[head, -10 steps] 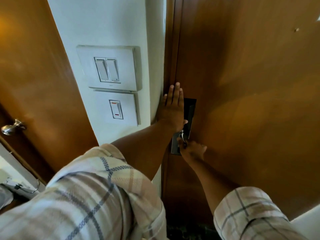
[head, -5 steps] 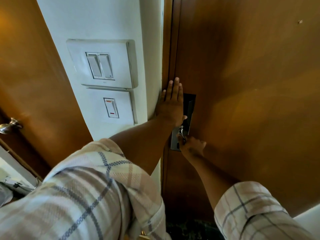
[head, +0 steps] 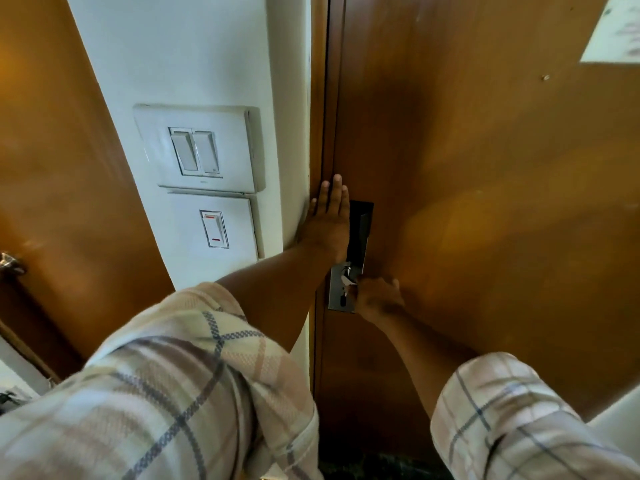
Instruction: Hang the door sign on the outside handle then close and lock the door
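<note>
Wooden door (head: 485, 202) filling the right of the frame.
A dark lock plate (head: 349, 258) sits at its left edge, centre frame.

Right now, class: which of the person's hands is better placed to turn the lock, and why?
The right hand: its fingers already pinch the small metal turn piece on the lock plate. The left hand lies flat, fingers spread, against the door edge above it.

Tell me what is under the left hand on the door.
The left hand lies flat over the door edge, covering the left part of the dark lock plate. Beyond the palm only the plate's right strip and metal lower section show; anything beneath the palm is hidden.
</note>
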